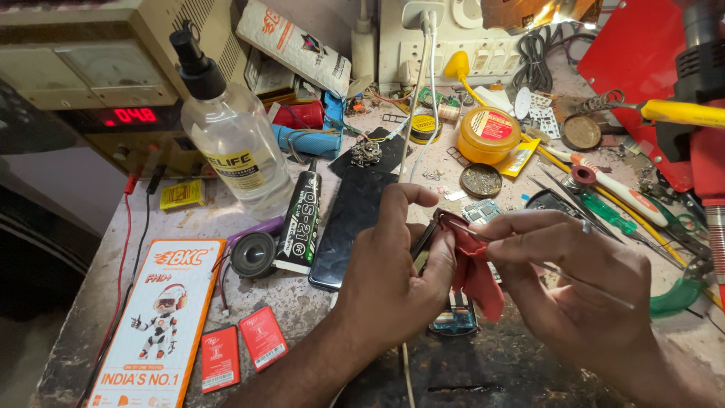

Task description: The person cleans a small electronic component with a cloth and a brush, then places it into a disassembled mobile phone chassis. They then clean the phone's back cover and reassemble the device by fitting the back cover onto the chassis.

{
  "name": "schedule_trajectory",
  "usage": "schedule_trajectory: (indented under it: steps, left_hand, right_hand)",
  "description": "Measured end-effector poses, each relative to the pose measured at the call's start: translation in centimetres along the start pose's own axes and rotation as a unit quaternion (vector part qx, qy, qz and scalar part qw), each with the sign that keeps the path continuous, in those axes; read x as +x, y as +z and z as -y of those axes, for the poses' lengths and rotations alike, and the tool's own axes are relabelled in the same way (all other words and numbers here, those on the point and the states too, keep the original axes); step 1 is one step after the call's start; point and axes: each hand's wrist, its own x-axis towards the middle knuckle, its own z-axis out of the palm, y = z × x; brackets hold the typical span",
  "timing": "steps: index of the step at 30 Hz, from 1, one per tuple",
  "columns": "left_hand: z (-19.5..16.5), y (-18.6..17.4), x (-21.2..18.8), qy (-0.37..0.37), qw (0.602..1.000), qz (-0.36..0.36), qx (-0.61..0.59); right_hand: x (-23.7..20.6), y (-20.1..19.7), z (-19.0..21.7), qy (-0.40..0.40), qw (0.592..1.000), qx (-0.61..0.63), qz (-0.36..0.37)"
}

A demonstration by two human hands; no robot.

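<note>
Left hand grips a small dark part; right hand pinches tweezers and a red cloth against it, between both hands. A black phone lies just beyond the left hand.

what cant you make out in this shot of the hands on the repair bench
Head view only:
- The small part in the left hand: mostly covered by its fingers and the red cloth.
- The tip of the thin metal tool in the right hand: buried in the cloth.
- The circuit board beneath the hands: largely hidden by them.
- The red stand at right: cut off by the frame edge.
- The small bits near the yellow tin: too tiny to identify.
</note>
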Motion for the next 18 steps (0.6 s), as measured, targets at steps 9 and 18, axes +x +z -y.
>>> schedule_trajectory:
  steps: [9,18]
  left_hand:
    - [-0.2,0.0,0.3,-0.046,0.999,-0.012,0.005]
    - [-0.3,-0.2,0.7,-0.090,0.993,-0.012,-0.074]
  right_hand:
    - [-1.4,-0.2,-0.6,0.096,0.995,-0.001,-0.030]
    - [-1.4,0.1,-0.1,0.050,0.998,0.022,-0.043]
